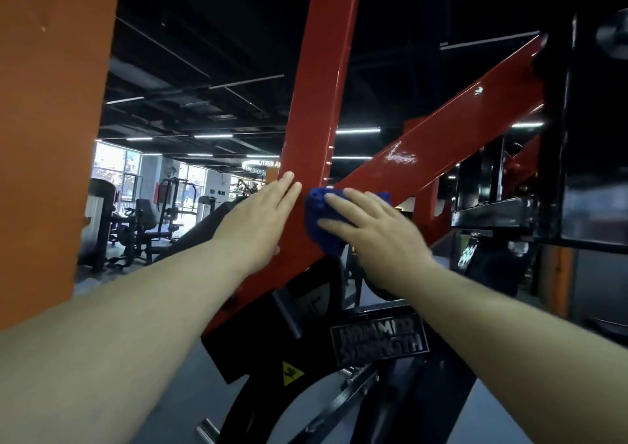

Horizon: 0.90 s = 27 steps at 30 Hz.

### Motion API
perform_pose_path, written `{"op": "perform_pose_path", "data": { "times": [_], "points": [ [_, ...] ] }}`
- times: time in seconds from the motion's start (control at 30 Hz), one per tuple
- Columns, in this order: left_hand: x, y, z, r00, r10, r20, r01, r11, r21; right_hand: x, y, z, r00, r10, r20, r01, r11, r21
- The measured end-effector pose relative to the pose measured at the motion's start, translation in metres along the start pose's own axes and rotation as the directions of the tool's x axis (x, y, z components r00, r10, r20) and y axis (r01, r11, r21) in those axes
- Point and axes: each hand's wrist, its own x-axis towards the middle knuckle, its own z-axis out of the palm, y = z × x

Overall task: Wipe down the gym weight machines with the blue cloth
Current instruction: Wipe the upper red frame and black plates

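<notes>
Blue cloth (321,224) bunched against the red upright beam (321,104), at the joint where the diagonal red beam (441,144) crosses it. Right hand (370,229) lies flat over the cloth, fingers straight and close together, pressing it to the paint; nothing curled round it. Left hand (258,216) rests on the upright's left face, just beside the cloth, fingers straight and together, apparently bracing.

Below the upright: black plate with a Hammer Strength badge (379,343) and a yellow warning sticker (291,373). Left of the upright, an orange pillar (51,121); beyond it, further machines and windows, well apart.

Judgement: wiping in hand at the joint; most of the upright above the hands and the diagonal beam, which shows a pale smear (402,156), look still to do.

Risks:
- Cloth only pressed, not gripped; a fast stroke over the beam edge could let it slip and fall.
- The bunched wad touches only part of the face, so streaks could remain.
- Fingers near the joint corner could catch an edge.
</notes>
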Motion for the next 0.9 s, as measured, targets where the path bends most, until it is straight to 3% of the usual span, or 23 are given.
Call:
{"op": "perform_pose_path", "data": {
  "times": [0.13,0.2,0.27,0.33,0.37,0.43,0.5,0.53,0.63,0.7,0.8,0.83,0.9],
  "points": [
    [-0.004,-0.018,0.009,0.993,0.108,-0.049,-0.106,0.993,0.057,0.017,0.000,0.001,0.939,0.316,-0.137,-0.312,0.949,0.052],
    [-0.005,-0.029,0.014,0.973,0.175,-0.147,-0.170,0.984,0.048,0.016,-0.027,0.015,0.963,0.207,-0.174,-0.201,0.978,0.054],
    [-0.006,-0.041,0.017,0.934,0.242,-0.264,-0.245,0.969,0.023,0.010,-0.049,0.026,0.996,-0.059,-0.073,0.060,0.998,0.011],
    [-0.007,-0.053,0.020,0.896,0.285,-0.341,-0.301,0.954,0.009,0.019,-0.044,0.027,0.986,-0.167,-0.013,0.166,0.986,-0.033],
    [-0.008,-0.056,0.020,0.888,0.285,-0.361,-0.308,0.951,-0.005,0.029,-0.037,0.025,0.991,-0.130,-0.031,0.128,0.991,-0.044],
    [-0.013,-0.059,0.022,0.883,0.237,-0.406,-0.281,0.958,-0.050,0.050,-0.023,0.018,0.991,0.093,-0.093,-0.096,0.995,-0.029],
    [-0.019,-0.058,0.027,0.864,0.257,-0.433,-0.315,0.947,-0.065,0.063,-0.026,0.017,0.949,0.279,-0.148,-0.278,0.960,0.024],
    [-0.022,-0.058,0.031,0.849,0.320,-0.421,-0.375,0.925,-0.053,0.064,-0.032,0.019,0.954,0.263,-0.144,-0.264,0.964,0.017],
    [-0.026,-0.071,0.047,0.748,0.571,-0.339,-0.585,0.808,0.071,0.054,-0.044,0.023,0.999,-0.012,0.049,0.014,0.999,-0.044],
    [-0.022,-0.087,0.051,0.710,0.636,-0.303,-0.639,0.762,0.102,0.063,-0.027,0.017,0.998,0.016,0.059,-0.012,0.998,-0.064],
    [-0.012,-0.100,0.044,0.773,0.576,-0.265,-0.593,0.805,0.019,0.087,-0.014,0.010,0.938,0.334,-0.097,-0.336,0.942,-0.008],
    [-0.009,-0.102,0.041,0.807,0.528,-0.265,-0.558,0.829,-0.047,0.091,-0.021,0.012,0.920,0.372,-0.121,-0.374,0.927,0.005],
    [-0.004,-0.103,0.037,0.832,0.466,-0.301,-0.526,0.834,-0.163,0.088,-0.035,0.022,0.957,0.268,-0.109,-0.273,0.962,-0.028]
  ]
}}
